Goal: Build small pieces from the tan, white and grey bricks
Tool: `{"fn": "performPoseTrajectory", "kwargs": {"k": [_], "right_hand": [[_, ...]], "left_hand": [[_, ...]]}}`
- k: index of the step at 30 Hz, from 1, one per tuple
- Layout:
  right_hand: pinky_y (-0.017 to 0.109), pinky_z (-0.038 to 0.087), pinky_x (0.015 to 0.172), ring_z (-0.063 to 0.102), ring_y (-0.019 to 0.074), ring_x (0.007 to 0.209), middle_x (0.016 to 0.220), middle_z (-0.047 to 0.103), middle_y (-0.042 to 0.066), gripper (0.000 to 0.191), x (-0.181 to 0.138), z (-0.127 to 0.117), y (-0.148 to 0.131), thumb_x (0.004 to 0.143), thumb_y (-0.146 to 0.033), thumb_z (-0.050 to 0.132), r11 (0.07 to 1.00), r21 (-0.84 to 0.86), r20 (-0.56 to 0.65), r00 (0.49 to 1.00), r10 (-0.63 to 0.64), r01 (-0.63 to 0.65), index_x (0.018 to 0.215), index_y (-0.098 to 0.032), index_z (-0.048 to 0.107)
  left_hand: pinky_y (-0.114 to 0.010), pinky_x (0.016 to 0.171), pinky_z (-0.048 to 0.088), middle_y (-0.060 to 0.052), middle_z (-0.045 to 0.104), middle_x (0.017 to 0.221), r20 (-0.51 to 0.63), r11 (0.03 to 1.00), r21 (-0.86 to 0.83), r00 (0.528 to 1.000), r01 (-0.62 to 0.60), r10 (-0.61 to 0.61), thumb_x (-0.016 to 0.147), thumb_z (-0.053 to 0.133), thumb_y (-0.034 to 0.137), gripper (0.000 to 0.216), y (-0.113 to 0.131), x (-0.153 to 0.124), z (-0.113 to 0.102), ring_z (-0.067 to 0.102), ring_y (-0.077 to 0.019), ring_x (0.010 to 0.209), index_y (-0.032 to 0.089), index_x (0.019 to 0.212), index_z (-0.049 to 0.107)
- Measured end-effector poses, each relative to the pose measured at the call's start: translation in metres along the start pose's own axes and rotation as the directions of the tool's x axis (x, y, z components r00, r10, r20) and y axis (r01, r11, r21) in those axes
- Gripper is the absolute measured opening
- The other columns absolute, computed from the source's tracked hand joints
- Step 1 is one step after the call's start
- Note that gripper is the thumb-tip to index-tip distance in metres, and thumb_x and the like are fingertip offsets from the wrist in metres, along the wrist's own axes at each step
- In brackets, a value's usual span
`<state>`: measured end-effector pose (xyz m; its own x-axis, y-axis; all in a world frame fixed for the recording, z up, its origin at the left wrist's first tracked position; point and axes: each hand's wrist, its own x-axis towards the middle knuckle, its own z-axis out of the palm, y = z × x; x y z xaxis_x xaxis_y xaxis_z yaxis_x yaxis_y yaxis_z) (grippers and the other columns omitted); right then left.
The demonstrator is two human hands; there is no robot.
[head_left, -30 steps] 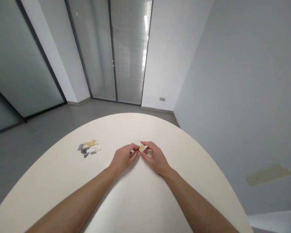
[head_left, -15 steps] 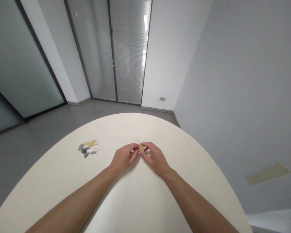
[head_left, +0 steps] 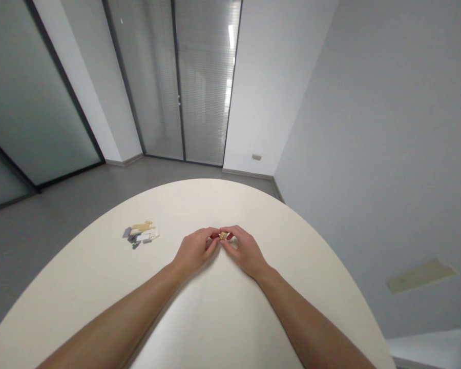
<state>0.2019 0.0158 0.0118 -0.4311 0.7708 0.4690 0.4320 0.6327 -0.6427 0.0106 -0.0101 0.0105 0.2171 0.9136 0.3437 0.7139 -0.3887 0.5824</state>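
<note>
Between my two hands, just above the white table, is a small tan piece (head_left: 223,236) that looks like a building brick. My right hand (head_left: 243,247) pinches it between thumb and fingers. My left hand (head_left: 196,249) meets it from the other side, thumb and fingertips closed at its edge. The fingers cover much of the piece, so its full shape is hidden. Away to the left on the table lies a loose pile of small tan, white and grey pieces (head_left: 143,234), touched by neither hand.
The round white table (head_left: 203,205) curves away in front of me. Behind it are a glass partition with blinds (head_left: 203,92) and a frosted panel (head_left: 34,102). A grey wall (head_left: 388,154) rises close on the right.
The tan piece has been turned between my fingers and shows less of its face. My hands have come slightly closer together, while the pile lies as before.
</note>
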Motion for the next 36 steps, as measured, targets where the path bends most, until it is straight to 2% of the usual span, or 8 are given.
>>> {"fn": "performPoseTrajectory", "kwargs": {"k": [6,14,19,26,36], "right_hand": [[0.035,0.050,0.089,0.065,0.0160,0.089,0.110,0.069,0.002,0.035,-0.0009,0.0024,0.0012,0.088,-0.017,0.068,0.999,-0.038,0.016,1.000,0.014,-0.014,0.121,-0.027,0.063],[0.034,0.050,0.087,0.065,0.0159,0.087,0.107,0.070,0.002,0.033,-0.0005,0.0009,-0.0018,0.090,-0.022,0.068,0.997,-0.073,0.013,1.000,-0.023,0.024,0.122,-0.027,0.063],[0.034,0.050,0.087,0.066,0.0162,0.088,0.108,0.071,0.002,0.034,-0.0009,0.0007,-0.0015,0.091,-0.021,0.066,0.996,-0.076,0.014,0.999,-0.048,0.049,0.124,-0.027,0.062],[0.036,0.050,0.091,0.067,0.0168,0.090,0.112,0.073,0.002,0.031,0.0001,0.0018,-0.0021,0.091,-0.024,0.067,0.997,-0.072,0.014,1.000,-0.014,0.015,0.121,-0.027,0.063],[0.039,0.051,0.094,0.069,0.0188,0.096,0.119,0.072,0.005,0.043,-0.0013,0.0018,0.0016,0.095,-0.025,0.061,0.997,-0.069,0.044,0.999,-0.019,0.022,0.138,-0.028,0.056]], "left_hand": [[-0.030,0.083,0.050,-0.001,0.074,0.109,-0.020,1.000,0.000,1.000,0.009,-0.009,0.095,0.050,0.029,0.026,-0.0001,-0.0001,-0.0001,0.068,-0.0189,0.094,0.026,0.115,0.067],[-0.029,0.078,0.050,0.001,0.073,0.102,-0.023,1.000,-0.022,1.000,0.019,-0.020,0.096,0.052,0.034,0.023,-0.0002,-0.0010,0.0005,0.068,-0.0171,0.086,0.028,0.113,0.065],[-0.029,0.078,0.050,0.001,0.073,0.101,-0.028,1.000,-0.022,1.000,0.009,-0.010,0.095,0.052,0.033,0.022,-0.0011,-0.0013,0.0010,0.068,-0.0172,0.088,0.027,0.113,0.064],[-0.028,0.076,0.050,0.001,0.073,0.102,-0.033,0.999,-0.029,0.999,0.013,-0.014,0.095,0.052,0.032,0.021,-0.0011,-0.0014,0.0004,0.069,-0.0175,0.089,0.028,0.112,0.063],[-0.027,0.073,0.052,0.000,0.073,0.101,-0.043,0.998,-0.063,0.999,0.028,-0.031,0.094,0.051,0.033,0.031,-0.0019,-0.0006,0.0025,0.070,-0.0167,0.084,0.027,0.124,0.057]]}}
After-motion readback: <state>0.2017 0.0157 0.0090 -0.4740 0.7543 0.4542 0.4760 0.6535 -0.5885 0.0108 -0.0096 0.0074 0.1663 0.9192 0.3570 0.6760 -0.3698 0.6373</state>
